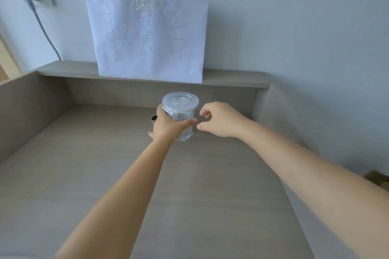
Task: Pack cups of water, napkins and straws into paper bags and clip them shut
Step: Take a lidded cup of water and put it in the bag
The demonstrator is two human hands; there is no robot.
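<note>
Both forearms reach out over the grey-brown counter, where I see the left hand wrapped around a clear lidded cup of water standing upright on the counter, while the right hand hangs just right of the cup, fingers loosely curled and holding nothing. Behind the cup, a handwritten paper sign leans on the ledge, and a small dark object peeks out just left of the cup.

Head view, down over desk
</note>
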